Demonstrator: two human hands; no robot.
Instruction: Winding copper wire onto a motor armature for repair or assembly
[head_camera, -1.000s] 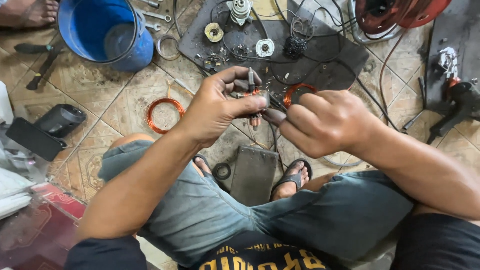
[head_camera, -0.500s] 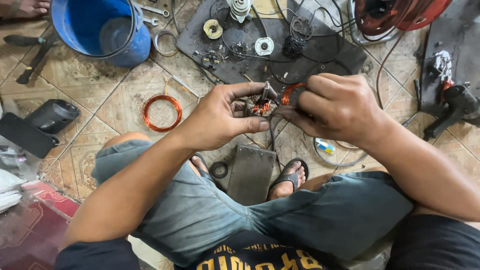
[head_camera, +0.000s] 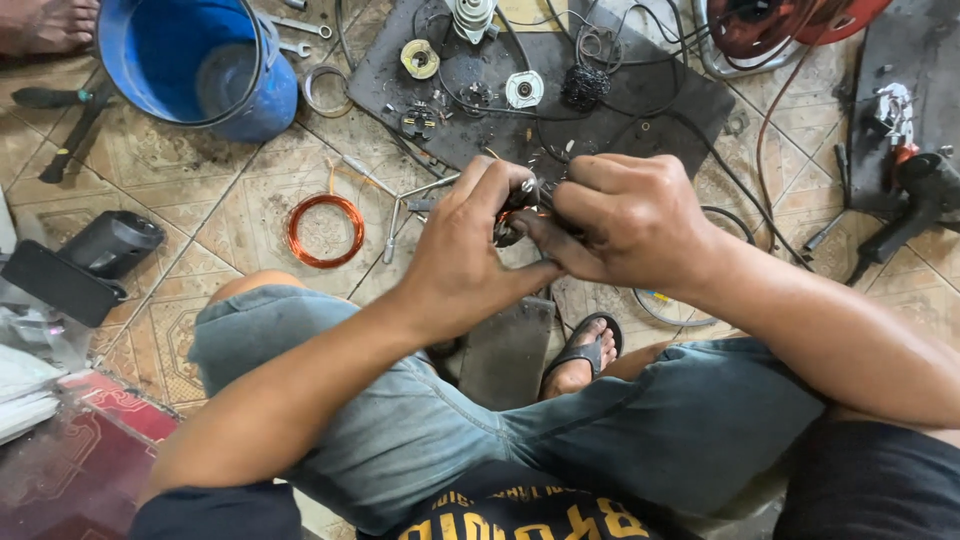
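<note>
Both hands meet above the tiled floor (head_camera: 200, 200) — the left hand (head_camera: 470, 255) and right hand (head_camera: 625, 220) pinch closed on a small dark motor part (head_camera: 515, 215) between them — with a copper wire coil (head_camera: 326, 230) lying nearby.

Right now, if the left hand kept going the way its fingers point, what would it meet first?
The left hand points up and right, straight at the small dark part pinched between both hands, then the right hand. They appear to be touching already.

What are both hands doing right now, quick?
Left hand: closed, pinching the small dark part between both hands.
Right hand: closed on the same small dark part.
</note>
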